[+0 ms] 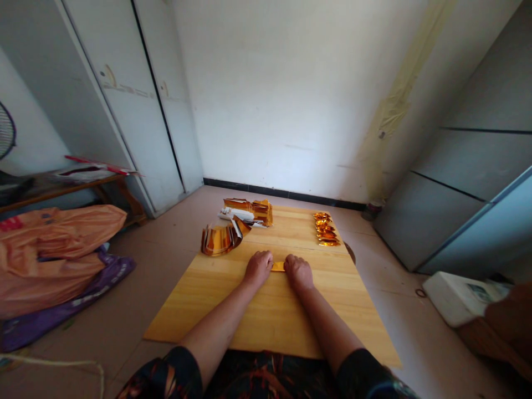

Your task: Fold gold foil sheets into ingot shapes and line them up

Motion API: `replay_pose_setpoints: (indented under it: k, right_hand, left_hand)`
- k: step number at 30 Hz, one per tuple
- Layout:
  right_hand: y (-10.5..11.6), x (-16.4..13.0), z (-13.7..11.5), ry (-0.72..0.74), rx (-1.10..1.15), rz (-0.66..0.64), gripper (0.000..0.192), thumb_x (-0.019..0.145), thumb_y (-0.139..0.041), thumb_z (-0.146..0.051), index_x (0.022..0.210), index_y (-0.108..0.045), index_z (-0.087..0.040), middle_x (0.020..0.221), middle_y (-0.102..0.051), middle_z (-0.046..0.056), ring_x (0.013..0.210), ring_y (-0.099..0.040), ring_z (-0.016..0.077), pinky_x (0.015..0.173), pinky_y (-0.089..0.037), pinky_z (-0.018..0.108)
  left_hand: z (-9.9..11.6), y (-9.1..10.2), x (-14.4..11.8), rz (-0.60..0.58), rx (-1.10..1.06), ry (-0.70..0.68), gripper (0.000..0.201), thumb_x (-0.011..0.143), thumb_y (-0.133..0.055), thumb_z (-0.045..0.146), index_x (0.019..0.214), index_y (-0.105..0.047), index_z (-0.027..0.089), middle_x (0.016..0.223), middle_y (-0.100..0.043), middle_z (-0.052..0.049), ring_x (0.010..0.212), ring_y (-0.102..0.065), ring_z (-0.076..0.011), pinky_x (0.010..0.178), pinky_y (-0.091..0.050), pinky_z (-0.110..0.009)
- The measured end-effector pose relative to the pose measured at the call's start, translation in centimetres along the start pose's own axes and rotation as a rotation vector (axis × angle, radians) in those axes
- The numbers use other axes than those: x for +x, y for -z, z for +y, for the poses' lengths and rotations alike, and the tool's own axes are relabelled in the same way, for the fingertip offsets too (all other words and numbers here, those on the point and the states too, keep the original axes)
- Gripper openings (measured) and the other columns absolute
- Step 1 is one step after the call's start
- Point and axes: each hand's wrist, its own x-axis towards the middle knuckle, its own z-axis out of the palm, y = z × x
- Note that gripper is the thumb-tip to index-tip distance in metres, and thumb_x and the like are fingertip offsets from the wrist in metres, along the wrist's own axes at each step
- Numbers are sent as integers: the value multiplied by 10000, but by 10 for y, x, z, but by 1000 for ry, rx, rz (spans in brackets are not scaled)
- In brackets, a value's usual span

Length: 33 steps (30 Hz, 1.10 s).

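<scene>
A narrow strip of gold foil paper (278,266) lies flat across the middle of the wooden table (274,316). My left hand (259,267) is closed on its left end, fingers curled and knuckles up. At the other end, my right hand (298,271) grips the paper the same way. Only the short stretch between my fists shows; the ends are hidden. Ahead to the right stands a row of several folded gold foil paper pieces (325,229), pointed at their ends. To the left, a curved, fanned stack of gold foil sheets (218,239) rests near the table's edge.
Behind the fanned stack lies another pile of gold foil sheets (262,213) with a white wrapper (238,214). Orange sacks (62,238) and a purple bag (83,296) lie on the floor at left. A white box (453,299) sits at right, below a grey cabinet (440,205).
</scene>
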Motion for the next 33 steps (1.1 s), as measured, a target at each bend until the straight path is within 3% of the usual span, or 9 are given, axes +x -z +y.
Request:
replay_pose_setpoints:
  k: [7,33]
  right_hand:
    - [-5,7,6,95,-32,-45,107,912,-457,-214,907,-554,-171,850,-662,69,794,-624,169,636,-360,245]
    - [1,6,-2,22,-80,-4,158,897,-429,-175,894,-586,-172,814,-673,79,756,-641,169,601,-374,225]
  left_hand:
    - [-1,-2,0,-12,-57,11,163,785,-470,59,829,-546,196,828,-609,-15,830,-531,-153,753,-383,-253]
    - [6,0,0,-60,57,-3,202,800,-436,55,847,-574,194,876,-623,-49,862,-534,-184,771,-389,-288]
